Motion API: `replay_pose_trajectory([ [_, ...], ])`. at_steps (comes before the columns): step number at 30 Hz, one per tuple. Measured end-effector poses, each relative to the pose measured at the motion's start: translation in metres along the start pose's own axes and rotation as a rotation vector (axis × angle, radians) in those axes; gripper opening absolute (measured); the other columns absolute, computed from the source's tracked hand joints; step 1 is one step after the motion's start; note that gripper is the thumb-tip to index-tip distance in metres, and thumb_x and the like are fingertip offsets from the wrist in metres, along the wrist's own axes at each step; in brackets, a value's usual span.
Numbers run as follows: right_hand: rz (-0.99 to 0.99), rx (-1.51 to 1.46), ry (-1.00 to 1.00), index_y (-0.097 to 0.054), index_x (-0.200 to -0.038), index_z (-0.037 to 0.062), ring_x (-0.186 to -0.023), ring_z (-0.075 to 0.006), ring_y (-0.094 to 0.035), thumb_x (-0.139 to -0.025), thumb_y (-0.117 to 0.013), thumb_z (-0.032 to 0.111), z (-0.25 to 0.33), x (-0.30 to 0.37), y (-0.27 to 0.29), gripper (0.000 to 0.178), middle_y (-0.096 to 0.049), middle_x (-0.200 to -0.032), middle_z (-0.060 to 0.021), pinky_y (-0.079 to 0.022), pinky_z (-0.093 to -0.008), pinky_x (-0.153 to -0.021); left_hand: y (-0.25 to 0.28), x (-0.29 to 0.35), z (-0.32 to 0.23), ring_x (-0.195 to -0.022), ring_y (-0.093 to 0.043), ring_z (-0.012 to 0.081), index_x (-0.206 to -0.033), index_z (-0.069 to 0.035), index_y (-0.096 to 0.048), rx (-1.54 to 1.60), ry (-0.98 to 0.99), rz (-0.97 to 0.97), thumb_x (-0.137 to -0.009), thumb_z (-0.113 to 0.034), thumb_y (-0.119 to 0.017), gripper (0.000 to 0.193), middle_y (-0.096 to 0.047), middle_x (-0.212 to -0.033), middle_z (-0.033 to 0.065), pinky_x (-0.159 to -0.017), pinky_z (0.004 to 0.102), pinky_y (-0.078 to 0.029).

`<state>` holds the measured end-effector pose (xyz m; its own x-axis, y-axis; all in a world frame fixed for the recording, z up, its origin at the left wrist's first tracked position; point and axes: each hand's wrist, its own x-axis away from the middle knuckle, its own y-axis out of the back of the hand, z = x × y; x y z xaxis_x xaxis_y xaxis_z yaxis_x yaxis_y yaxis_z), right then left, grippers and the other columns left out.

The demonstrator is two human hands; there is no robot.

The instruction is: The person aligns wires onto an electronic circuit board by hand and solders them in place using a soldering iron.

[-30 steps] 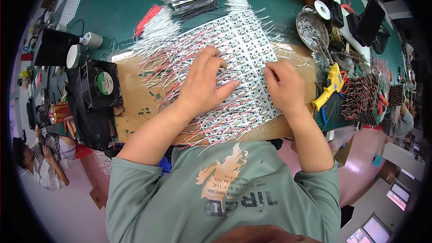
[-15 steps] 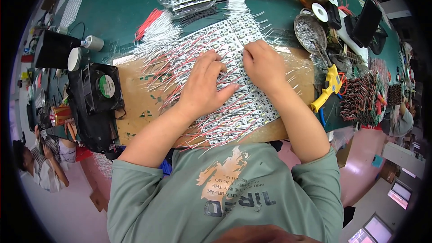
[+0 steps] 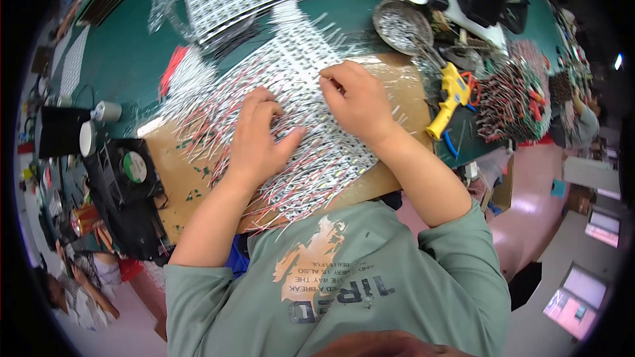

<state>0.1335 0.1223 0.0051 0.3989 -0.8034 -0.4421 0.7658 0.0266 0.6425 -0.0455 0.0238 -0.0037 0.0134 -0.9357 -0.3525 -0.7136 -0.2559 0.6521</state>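
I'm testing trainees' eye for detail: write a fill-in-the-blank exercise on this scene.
1. The left hand and right hand are over the circuit-board sheet, where red and ____ wires lie.
2. The gun-shaped tool has a ____ handle.
3. The fan is to the ____ of both hands.
4. The tabletop is ____.

Missing words: white; yellow; left; green.

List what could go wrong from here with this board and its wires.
The left hand lies among the loose red and white wires on the board; shifting it might snag or bend some.
Wire ends stick out at the board's near edge, close to the green shirt, and could catch on it.
The yellow-handled tool lies to the right; if hot, which the picture cannot show, it might burn a straying arm.
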Motion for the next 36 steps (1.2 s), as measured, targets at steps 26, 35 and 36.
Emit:
replay_pose_trajectory([
  [26, -0.563, -0.502, -0.442, -0.059, -0.117, -0.0059, -0.072, -0.0101, -0.057, -0.097, -0.052, 0.013, -0.075, 0.001, 0.239, 0.028, -0.060, -0.088, -0.0043, -0.048, -0.0234, -0.060, -0.002, 0.001, -0.001, -0.116, -0.050, 0.0389, -0.097, -0.006, -0.051, -0.093, 0.033, 0.045, -0.070, -0.016, -0.081, 0.041, -0.053, -0.120, 0.0183, -0.096, 0.0443, -0.041],
  [35, -0.572, -0.066, -0.493, -0.065, -0.103, -0.0037, -0.061, -0.0078, -0.057, -0.097, -0.055, 0.024, -0.114, -0.045, 0.219, 0.031, -0.063, -0.083, -0.0045, -0.048, -0.0224, -0.052, -0.001, 0.001, 0.000, -0.117, -0.050, 0.0388, -0.096, -0.005, -0.053, -0.079, 0.039, 0.043, -0.070, -0.014, -0.080, 0.039, -0.053, -0.121, 0.0183, -0.098, 0.0428, -0.040],
  [36, -0.542, -0.072, -0.553, -0.064, -0.106, -0.0040, -0.060, -0.0081, -0.056, -0.095, -0.057, 0.025, -0.122, -0.046, 0.221, 0.032, -0.064, -0.082, -0.0051, -0.047, -0.0225, -0.051, -0.001, 0.000, 0.000, -0.119, -0.050, 0.0385, -0.096, -0.004, -0.053, -0.094, 0.028, 0.056, -0.071, -0.013, -0.079, 0.038, -0.054, -0.122, 0.0182, -0.099, 0.0415, -0.039],
])
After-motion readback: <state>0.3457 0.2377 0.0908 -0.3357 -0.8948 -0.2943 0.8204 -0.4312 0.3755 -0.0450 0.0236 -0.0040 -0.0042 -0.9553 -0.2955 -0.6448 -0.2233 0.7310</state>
